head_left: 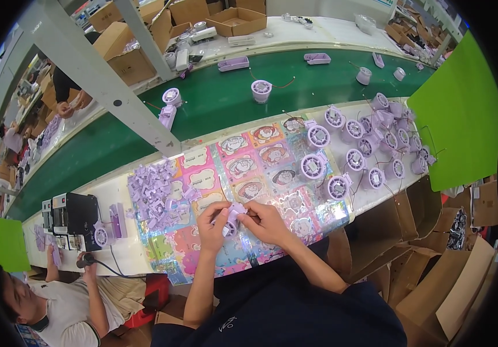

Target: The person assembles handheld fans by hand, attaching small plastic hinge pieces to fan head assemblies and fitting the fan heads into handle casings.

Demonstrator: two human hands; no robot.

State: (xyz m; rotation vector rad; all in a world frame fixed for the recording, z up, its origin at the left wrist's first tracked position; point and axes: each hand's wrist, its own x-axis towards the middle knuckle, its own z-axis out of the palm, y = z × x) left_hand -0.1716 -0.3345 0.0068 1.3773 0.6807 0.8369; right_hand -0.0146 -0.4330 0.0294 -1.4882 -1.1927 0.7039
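Observation:
Both my hands meet over the patterned mat, closed around one lilac plastic fan housing [231,228]. My left hand [212,226] grips it from the left, thumb against its upper part. From the other side my right hand [266,224] pinches it, fingertips near a small lilac piece at its top. My fingers hide part of the housing. Left of my hands lies a heap of small lilac plastic parts [155,194]. Several round lilac fan housings [337,187] with thin wires stand to the right.
A green conveyor belt [202,92] runs behind the table, carrying lilac parts. A grey metal post [116,98] rises at its near edge. At left, a co-worker [64,306] sits by black boxy devices [75,217]. Cardboard boxes [376,237] stand on the right.

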